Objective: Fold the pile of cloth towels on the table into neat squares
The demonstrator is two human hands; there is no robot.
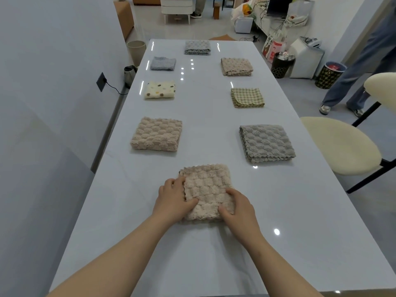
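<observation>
A beige fluffy towel (206, 189) lies folded into a square on the glossy white table (278, 221), near the front. My left hand (174, 200) grips its left edge, thumb on top. My right hand (239, 207) presses on its lower right corner, thumb on the cloth. Several folded towels lie in two rows beyond: a beige one (157, 133), a grey one (266, 142), a dotted cream one (160, 89), a green checked one (247, 97), a small grey one (163, 63), a tan one (236, 66) and a grey one (197, 47) at the far end.
A wall runs along the table's left side. Cream chairs (338, 144) stand at the right edge. A person's legs (360, 67) in jeans stand on the right, near bins (282, 64) and clutter on the floor.
</observation>
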